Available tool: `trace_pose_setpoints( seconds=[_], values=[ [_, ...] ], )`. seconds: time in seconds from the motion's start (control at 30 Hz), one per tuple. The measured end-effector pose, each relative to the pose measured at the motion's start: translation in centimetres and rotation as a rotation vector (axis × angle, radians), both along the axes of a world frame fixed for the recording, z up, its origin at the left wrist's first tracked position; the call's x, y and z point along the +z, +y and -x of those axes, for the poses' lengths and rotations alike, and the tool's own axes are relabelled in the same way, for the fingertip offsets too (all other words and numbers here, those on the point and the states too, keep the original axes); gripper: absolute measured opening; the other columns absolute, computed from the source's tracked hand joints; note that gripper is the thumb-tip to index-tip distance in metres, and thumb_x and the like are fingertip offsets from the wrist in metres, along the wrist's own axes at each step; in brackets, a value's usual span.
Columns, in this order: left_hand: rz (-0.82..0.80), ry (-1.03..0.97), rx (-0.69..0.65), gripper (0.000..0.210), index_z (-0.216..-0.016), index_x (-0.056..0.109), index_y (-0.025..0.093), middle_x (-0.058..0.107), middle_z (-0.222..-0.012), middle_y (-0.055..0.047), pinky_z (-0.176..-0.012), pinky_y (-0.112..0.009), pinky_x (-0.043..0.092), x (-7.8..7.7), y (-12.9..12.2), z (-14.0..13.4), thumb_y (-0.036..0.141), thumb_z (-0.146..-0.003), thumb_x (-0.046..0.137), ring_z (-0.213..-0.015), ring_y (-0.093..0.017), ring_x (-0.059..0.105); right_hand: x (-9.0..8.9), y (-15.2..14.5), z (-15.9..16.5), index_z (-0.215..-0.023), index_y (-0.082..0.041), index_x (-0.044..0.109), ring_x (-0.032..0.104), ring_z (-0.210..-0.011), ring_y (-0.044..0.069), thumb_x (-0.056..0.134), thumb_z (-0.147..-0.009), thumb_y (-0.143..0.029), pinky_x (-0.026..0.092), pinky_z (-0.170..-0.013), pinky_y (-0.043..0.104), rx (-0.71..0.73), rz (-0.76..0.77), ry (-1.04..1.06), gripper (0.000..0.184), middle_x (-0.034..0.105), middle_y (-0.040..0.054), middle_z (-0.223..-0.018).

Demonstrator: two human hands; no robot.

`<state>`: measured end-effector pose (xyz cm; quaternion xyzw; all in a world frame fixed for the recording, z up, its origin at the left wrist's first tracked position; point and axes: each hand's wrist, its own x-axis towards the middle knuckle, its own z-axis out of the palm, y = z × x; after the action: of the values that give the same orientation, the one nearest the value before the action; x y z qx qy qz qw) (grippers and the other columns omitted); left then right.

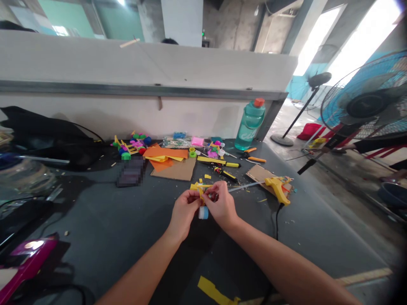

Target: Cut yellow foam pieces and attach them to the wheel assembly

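Above the dark tabletop, my left hand (183, 215) pinches a small yellow craft piece (201, 192) from the left. The fingers of my right hand (223, 206) are closed on the same piece from the right. Thin yellow strips stick out between the fingertips; the hands partly hide its shape. Just below the fingertips is a blue-and-white round cap (203, 212); whether it is attached to the piece I cannot tell. To the right lies a yellow glue gun (278, 189) with a long clear glue stick (246, 187) pointing toward my right hand.
Behind the hands lie cardboard (178, 170), orange paper (159, 152), a yellow-and-black cutter (225, 174) and orange-handled pliers (257, 159). A teal bottle (250, 125) stands by the partition. Colourful small models (136, 144) sit at back left. A fan (365, 101) is at right.
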<state>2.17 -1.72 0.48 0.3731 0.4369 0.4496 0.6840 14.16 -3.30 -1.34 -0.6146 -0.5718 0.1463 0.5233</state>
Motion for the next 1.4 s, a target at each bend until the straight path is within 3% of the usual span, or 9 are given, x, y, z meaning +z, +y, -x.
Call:
trace_pose_setpoints(
  seconds=[0.2,0.73,1.0,1.2,1.4],
  values=[
    [-0.028,-0.029,0.005,0.026,-0.073,0.049,0.018,0.055,-0.058,0.006,-0.046,-0.016,0.036,0.0,-0.1,0.0,0.02,-0.061,0.072,-0.051,-0.007,0.05,0.0,0.0,-0.2,-0.085,-0.024,0.04,0.054,-0.056,0.012,0.061,-0.072,-0.021,0.044,-0.054,0.024,0.002,-0.006,0.015,0.025,0.061,-0.0023,-0.076],
    [0.0,0.009,0.009,0.019,-0.077,0.064,0.014,0.064,-0.071,-0.001,-0.06,-0.021,0.045,-0.5,0.2,0.1,0.019,-0.061,0.072,-0.064,-0.011,0.058,0.1,0.1,-0.3,-0.084,-0.024,0.042,0.058,-0.062,0.014,0.062,-0.073,-0.022,0.045,-0.058,0.025,0.011,0.083,0.096,0.023,0.063,-0.0025,-0.077],
    [-0.012,0.021,-0.006,0.018,-0.077,0.067,0.013,0.067,-0.072,-0.003,-0.062,-0.023,0.046,-0.8,0.3,0.2,0.019,-0.061,0.071,-0.064,-0.013,0.06,0.0,0.2,-0.5,-0.085,-0.022,0.053,0.052,-0.059,0.013,0.065,-0.073,-0.03,0.043,-0.055,0.024,-0.003,0.064,0.053,0.019,0.063,-0.0013,-0.076],
    [-0.086,0.085,-0.037,0.017,-0.078,0.069,0.014,0.07,-0.076,-0.004,-0.07,-0.026,0.048,-1.1,0.3,0.2,0.021,-0.063,0.071,-0.071,-0.016,0.064,0.0,0.7,-0.5,-0.082,-0.02,0.067,0.054,-0.058,0.014,0.066,-0.072,-0.034,0.044,-0.053,0.024,0.057,0.175,0.256,0.017,0.064,-0.0006,-0.068],
    [-0.115,0.122,-0.052,0.016,-0.078,0.068,0.015,0.07,-0.075,-0.004,-0.068,-0.025,0.047,-1.3,0.3,0.3,0.022,-0.065,0.07,-0.071,-0.016,0.064,0.5,0.9,-0.5,-0.077,-0.018,0.07,0.055,-0.057,0.014,0.068,-0.069,-0.034,0.047,-0.053,0.026,0.122,0.179,0.461,0.018,0.065,0.0006,-0.068]
  ],
)
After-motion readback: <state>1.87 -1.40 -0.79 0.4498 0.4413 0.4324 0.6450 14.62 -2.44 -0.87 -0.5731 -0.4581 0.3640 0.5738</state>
